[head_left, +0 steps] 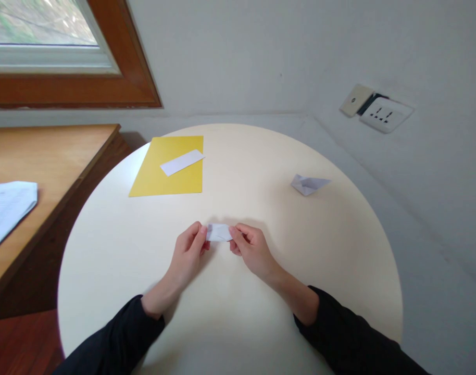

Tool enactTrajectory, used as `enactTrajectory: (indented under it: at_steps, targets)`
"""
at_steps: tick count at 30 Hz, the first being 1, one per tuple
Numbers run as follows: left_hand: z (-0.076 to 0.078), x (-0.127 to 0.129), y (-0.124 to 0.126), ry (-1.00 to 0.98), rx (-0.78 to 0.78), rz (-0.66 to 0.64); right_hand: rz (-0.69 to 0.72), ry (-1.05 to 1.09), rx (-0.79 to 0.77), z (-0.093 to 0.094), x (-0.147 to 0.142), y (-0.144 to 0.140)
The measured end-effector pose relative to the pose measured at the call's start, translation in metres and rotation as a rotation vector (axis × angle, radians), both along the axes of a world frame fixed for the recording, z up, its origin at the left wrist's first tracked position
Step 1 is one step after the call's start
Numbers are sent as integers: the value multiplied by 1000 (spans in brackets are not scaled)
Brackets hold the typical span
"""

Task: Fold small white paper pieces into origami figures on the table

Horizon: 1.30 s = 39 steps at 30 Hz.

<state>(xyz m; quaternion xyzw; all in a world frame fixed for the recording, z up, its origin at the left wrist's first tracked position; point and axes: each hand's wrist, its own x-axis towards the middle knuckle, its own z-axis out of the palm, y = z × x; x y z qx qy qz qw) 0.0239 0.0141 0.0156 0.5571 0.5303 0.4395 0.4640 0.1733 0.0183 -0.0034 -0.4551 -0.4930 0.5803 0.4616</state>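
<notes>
Around my hands the round table lies open; only the yellow sheet far-left ahead and the paper boat far-right interrupt it.

Two hands work at the round counter: the left hand and the right hand, with one small folded white paper between them. One yellow sheet lies there, bearing one white paper strip. One folded paper boat sits apart. One stack of white papers rests on one wooden desk. One wall socket and one window show.
</notes>
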Motion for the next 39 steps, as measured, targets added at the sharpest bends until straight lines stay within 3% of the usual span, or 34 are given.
enactTrajectory:
  at_steps: [5, 15, 25, 30, 33, 39]
  targets:
    - [-1, 0, 2, 122, -9, -71, -11, 36, -19, 2, 0, 2]
    - [2, 1, -1, 197, 20, -78, -7, 59, -34, 2, -1, 2]
    - [-3, -3, 4, 127, -9, -98, -20, 64, -15, 1, -1, 3]
    - [0, -13, 11, -10, 81, -32, -54, 92, -74, 3, -1, 4]
    - [2, -18, 14, -50, 126, -132, -66, 91, -88, 3, -1, 4]
    - [-3, -23, 14, 149, 160, -272, -45, 107, -84, 1, 0, 4]
